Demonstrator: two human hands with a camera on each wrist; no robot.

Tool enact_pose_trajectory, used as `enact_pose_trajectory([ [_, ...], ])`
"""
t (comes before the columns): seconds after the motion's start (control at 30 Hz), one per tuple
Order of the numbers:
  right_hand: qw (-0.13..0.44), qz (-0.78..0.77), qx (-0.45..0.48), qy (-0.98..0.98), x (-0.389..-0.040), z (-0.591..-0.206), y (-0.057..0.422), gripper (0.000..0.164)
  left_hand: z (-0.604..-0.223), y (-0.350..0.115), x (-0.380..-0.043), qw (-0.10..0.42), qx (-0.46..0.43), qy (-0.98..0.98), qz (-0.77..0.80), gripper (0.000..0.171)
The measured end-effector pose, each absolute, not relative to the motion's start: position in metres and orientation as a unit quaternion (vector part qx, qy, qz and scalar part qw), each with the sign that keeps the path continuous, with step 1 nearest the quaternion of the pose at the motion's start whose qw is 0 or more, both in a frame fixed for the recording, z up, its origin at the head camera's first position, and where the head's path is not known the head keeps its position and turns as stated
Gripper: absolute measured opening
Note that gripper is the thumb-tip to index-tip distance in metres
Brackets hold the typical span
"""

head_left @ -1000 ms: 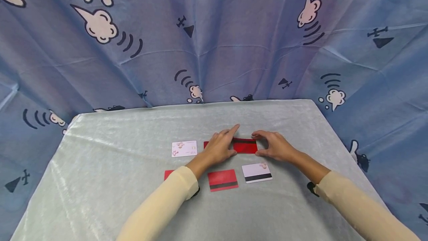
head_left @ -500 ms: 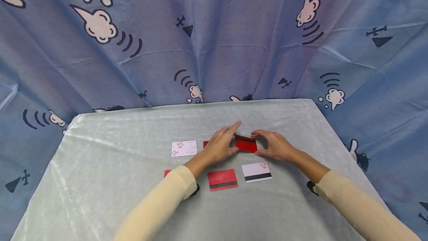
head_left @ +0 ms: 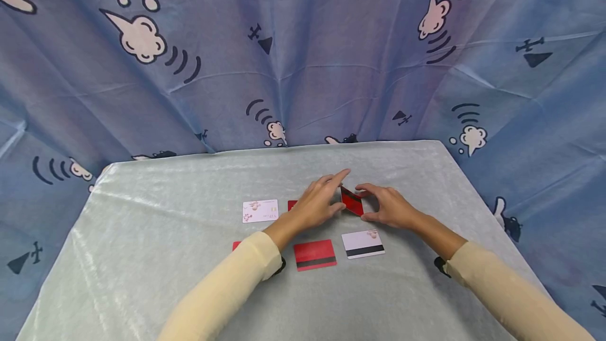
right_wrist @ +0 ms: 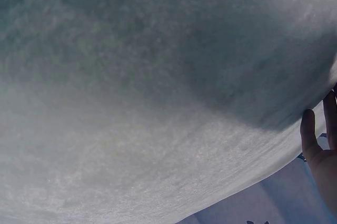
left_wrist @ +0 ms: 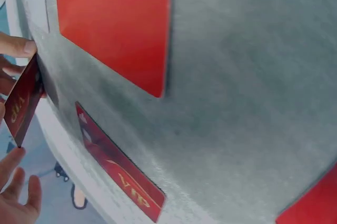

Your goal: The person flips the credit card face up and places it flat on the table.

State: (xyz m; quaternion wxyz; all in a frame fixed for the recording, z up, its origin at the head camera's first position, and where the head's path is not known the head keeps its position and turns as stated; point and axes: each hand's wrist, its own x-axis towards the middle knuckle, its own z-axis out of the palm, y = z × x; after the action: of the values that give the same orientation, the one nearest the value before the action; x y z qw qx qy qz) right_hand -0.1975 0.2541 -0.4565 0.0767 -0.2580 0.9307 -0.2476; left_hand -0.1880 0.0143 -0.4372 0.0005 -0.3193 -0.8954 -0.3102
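Observation:
Between both hands a red card with a dark stripe (head_left: pixel 352 202) stands tilted, its left side raised off the cloth. My left hand (head_left: pixel 316 205) holds that side with thumb and fingers, index stretched out beyond it. My right hand (head_left: pixel 389 206) grips the right end, thumb at the near corner and fingers at the far one. From the left wrist, gold VIP lettering shows on the card's underside (left_wrist: pixel 23 103). A second red VIP card (left_wrist: pixel 124 169) lies flat beneath my left hand, mostly hidden in the head view. Only dark fingers (right_wrist: pixel 316 145) appear at the right wrist view's edge.
A white VIP card (head_left: pixel 260 210) lies left of my left hand. Nearer are a striped red card (head_left: pixel 314 255), a striped white card (head_left: pixel 363 244) and a red card (head_left: pixel 235 245) mostly under the left sleeve. A patterned blue curtain (head_left: pixel 303 57) hangs behind the cloth-covered table (head_left: pixel 142 251).
The red card's left side has risen from nearly flat and swung to the right, so the card looks narrower. My left hand has moved slightly right with it; the right hand has stayed in place.

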Motion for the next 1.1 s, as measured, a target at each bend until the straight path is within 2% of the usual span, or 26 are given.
enact_pose_trajectory([
  [0.57, 0.076, -0.263, -0.266, 0.924, -0.198, -0.456, 0.256, 0.077, -0.432, 0.024, -0.19, 0.021, -0.337, -0.887, -0.316, 0.08],
  [1.1, 0.073, -0.274, -0.264, 0.922, -0.197, -0.458, 0.256, 0.077, -0.429, 0.025, -0.19, 0.01, -0.332, -0.889, -0.315, 0.081],
])
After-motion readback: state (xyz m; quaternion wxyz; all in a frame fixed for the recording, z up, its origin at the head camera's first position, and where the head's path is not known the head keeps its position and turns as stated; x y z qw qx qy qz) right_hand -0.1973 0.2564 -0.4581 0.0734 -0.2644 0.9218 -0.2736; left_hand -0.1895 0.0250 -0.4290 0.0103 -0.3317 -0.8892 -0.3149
